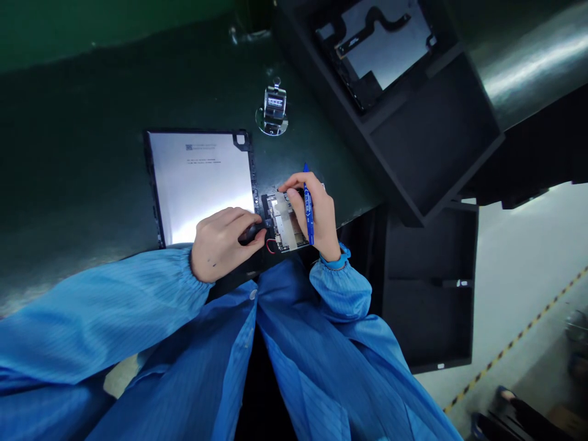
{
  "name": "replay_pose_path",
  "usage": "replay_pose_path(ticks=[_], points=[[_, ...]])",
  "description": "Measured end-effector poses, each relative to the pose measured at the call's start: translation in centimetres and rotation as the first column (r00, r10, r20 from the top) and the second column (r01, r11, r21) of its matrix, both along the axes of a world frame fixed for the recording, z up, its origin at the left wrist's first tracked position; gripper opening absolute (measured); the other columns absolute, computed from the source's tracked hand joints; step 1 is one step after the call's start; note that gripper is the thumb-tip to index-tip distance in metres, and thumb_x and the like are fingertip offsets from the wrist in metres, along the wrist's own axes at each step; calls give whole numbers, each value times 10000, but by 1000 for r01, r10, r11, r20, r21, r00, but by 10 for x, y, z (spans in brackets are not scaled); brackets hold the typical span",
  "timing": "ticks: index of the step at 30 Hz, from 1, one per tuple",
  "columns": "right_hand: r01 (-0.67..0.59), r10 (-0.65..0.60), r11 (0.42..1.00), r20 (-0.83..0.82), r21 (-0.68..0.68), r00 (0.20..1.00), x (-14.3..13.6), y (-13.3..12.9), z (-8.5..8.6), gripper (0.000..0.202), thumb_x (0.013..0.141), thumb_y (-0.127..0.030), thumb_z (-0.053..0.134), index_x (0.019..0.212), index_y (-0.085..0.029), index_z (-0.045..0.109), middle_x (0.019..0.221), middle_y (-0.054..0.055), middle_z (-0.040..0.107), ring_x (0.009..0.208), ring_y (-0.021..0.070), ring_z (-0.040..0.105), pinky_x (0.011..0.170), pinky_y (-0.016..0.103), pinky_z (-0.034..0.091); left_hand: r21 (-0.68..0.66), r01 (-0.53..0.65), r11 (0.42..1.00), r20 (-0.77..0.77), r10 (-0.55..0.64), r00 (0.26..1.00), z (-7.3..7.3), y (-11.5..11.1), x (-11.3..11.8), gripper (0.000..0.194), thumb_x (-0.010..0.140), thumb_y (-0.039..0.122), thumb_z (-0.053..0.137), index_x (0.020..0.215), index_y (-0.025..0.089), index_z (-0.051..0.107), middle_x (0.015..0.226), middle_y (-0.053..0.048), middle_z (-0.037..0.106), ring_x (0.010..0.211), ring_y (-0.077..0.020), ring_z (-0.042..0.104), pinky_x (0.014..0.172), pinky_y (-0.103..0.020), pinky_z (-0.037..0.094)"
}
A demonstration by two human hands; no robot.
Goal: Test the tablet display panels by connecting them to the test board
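Observation:
A circuit board (285, 223) with a pale strip across it and a red wire at its lower left lies at the table's front edge. Beside it on the left is a flat display panel (202, 184) with a silvery back and dark frame. My left hand (226, 241) rests over the panel's lower right corner, thumb and fingers closed at a black part by the board's left edge. My right hand (316, 214) is over the board's right side, its fingertips at the top edge, with a blue marker pen (308, 211) held in it.
A metal tally counter (274, 107) stands on the dark green table (92, 135) behind the board. At the upper right, a black divided tray (436, 135) holds another panel (381, 46). Another black tray (429, 318) sits lower right. A person's feet (505, 395) show at the far lower right.

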State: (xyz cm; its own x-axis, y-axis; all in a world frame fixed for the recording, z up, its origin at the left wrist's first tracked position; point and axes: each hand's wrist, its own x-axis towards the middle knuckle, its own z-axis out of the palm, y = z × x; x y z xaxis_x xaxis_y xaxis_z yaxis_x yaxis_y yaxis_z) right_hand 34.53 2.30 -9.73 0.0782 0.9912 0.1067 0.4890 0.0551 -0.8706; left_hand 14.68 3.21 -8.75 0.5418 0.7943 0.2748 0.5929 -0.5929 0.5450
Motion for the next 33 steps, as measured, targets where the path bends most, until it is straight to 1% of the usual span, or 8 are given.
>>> replay_pose_path(ticks=[10,16,20,23,25,26,30,33], points=[[-317,313,948,90,28,945,22,4,5,433,844,-330,721,1239,-257,556,1326,46,647,1249,250,577,1090,422,444,57,-12,998,3,12,1000,-6,0,-1,133,902,233,612,872,171,727,853,-54,773,740,-198,718,681,-287,546],[-203,194,977,124,67,973,7,3,-1,406,862,-399,728,1204,-258,561,1375,59,641,1275,271,578,1118,476,437,102,-19,995,-10,20,1000,-11,0,7,159,898,217,596,854,144,731,820,-69,760,722,-215,704,655,-304,540],[-7,21,971,-55,240,998,3,-3,6,332,946,-413,630,1210,-248,515,1312,84,659,1254,228,621,1102,438,476,17,-22,1000,-41,23,999,10,3,-1,260,878,291,630,1037,115,739,964,-113,751,884,-286,701,755,-383,563],[-330,313,936,138,127,940,2,-6,16,600,844,-535,730,1329,-261,507,1409,97,616,1335,283,576,1187,523,390,-154,-131,979,34,137,990,38,3,-36,617,843,420,672,1355,84,599,1315,-191,639,1215,-361,597,1001,-487,509],[-517,503,855,292,-30,814,-2,-7,20,963,726,-640,787,1504,-254,369,1574,136,452,1472,341,421,1254,593,247,-381,-258,888,127,326,937,55,-3,-68,741,810,471,697,1435,112,527,1477,-175,528,1344,-372,507,1120,-526,427],[-556,549,827,341,-87,763,-4,-7,21,1104,692,-673,792,1566,-248,269,1624,148,368,1518,350,339,1272,607,184,-528,-324,785,144,458,877,61,-7,-83,765,783,492,719,1443,158,524,1515,-138,505,1363,-369,495,1154,-541,394],[-585,592,794,428,-164,683,-12,-8,18,1295,670,-687,793,1626,-232,48,1663,143,287,1563,314,235,1302,573,103,-906,-342,250,-26,772,635,70,-27,-118,735,640,547,824,1316,321,643,1450,-19,603,1376,-348,497,1234,-559,274],[-582,584,798,431,-154,688,-12,-8,14,1320,665,-699,788,1629,-229,20,1661,141,292,1564,310,234,1307,557,111,-966,-235,108,-48,816,575,68,-25,-117,614,632,458,829,1202,262,711,1363,-53,670,1354,-339,520,1233,-546,294]])
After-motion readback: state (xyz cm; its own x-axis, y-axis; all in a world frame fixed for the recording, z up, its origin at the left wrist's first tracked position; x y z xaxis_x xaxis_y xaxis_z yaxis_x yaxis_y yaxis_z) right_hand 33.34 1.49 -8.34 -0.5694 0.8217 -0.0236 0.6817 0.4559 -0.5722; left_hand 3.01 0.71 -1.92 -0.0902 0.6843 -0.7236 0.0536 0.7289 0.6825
